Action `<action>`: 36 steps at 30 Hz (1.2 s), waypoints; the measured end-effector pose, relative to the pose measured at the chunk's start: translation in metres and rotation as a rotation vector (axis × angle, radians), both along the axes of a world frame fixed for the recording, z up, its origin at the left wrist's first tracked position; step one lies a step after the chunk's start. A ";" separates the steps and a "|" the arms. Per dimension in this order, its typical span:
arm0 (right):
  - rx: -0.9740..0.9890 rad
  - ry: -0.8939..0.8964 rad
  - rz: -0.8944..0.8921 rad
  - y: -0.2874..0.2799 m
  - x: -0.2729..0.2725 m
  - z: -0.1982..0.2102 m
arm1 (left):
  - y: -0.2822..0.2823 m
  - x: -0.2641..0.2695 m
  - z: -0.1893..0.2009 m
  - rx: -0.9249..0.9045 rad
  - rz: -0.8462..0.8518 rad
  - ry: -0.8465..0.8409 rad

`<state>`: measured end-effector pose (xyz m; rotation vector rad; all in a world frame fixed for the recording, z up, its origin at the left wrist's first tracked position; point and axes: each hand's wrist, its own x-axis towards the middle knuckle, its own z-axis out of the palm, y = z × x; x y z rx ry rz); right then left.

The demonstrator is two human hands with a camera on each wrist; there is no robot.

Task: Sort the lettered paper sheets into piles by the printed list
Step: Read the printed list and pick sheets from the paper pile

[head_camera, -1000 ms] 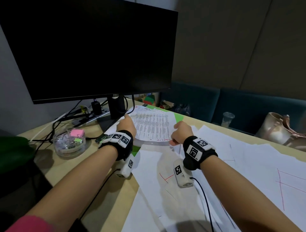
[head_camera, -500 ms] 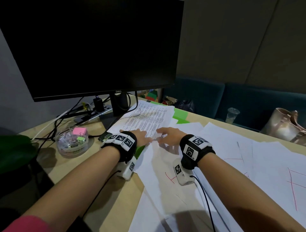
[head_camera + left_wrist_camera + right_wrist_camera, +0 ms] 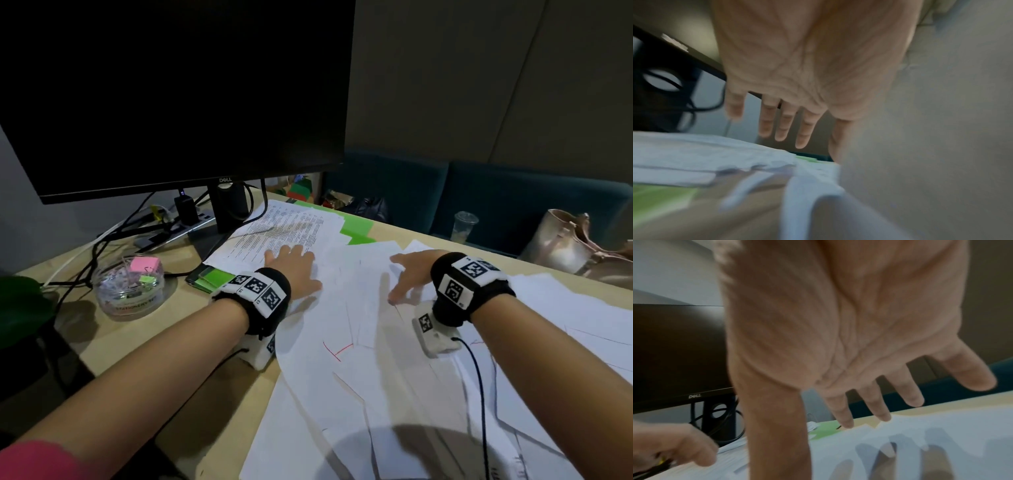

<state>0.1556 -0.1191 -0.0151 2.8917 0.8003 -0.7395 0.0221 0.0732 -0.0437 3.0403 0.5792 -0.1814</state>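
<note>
I see left hand [image 3: 291, 265] flat on printed list [image 3: 284, 229], fingers [image 3: 784, 125] straight; right hand [image 3: 409, 274] splayed, fingers apart, above loose sheets [image 3: 342, 377] overhanging worktop [image 3: 144, 335] edge at 6 o'clock.

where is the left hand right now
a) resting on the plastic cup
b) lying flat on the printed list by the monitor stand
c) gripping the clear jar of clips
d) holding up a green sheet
b: the left hand lies with straight fingers on the printed list, holding nothing.

Office desk — dark Dell monitor [image 3: 178, 96], tangled cables [image 3: 113, 236], stationery tub [image 3: 128, 287]
</note>
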 end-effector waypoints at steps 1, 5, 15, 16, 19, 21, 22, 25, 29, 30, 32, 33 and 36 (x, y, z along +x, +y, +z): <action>-0.020 -0.008 -0.011 -0.008 0.000 0.003 | -0.010 0.002 0.002 -0.059 -0.030 -0.039; -0.132 -0.086 -0.048 -0.033 -0.005 0.014 | -0.045 0.013 0.005 -0.343 -0.048 -0.008; -0.142 0.030 -0.031 -0.046 -0.007 0.003 | -0.062 0.023 0.012 -0.881 0.286 -0.055; -0.105 0.041 -0.048 -0.045 -0.011 0.005 | -0.062 0.023 0.012 -0.925 0.308 -0.066; 0.014 0.080 -0.110 -0.042 -0.017 0.004 | -0.063 0.021 0.010 -0.991 0.308 -0.085; 0.133 0.127 -0.170 -0.036 -0.021 0.001 | -0.064 0.019 0.008 -0.983 0.292 -0.085; 0.196 0.154 -0.201 -0.032 -0.023 0.000 | -0.066 0.018 0.007 -0.973 0.277 -0.089; 0.323 0.213 -0.276 -0.020 -0.029 -0.002 | -0.063 0.019 0.005 -1.045 0.212 -0.067; 0.273 0.141 -0.258 -0.007 -0.031 -0.006 | -0.061 0.017 0.010 -1.092 0.202 0.001; 0.252 0.113 -0.245 -0.006 -0.032 -0.006 | -0.061 0.017 0.012 -1.086 0.177 0.017; 0.230 0.087 -0.234 -0.004 -0.034 -0.004 | -0.064 0.012 0.018 -1.089 0.150 0.023; 0.228 0.081 -0.234 -0.003 -0.035 -0.003 | -0.064 0.012 0.018 -1.090 0.154 0.020; 0.204 0.036 -0.195 -0.003 -0.038 0.001 | -0.063 0.013 0.015 -0.989 0.129 0.022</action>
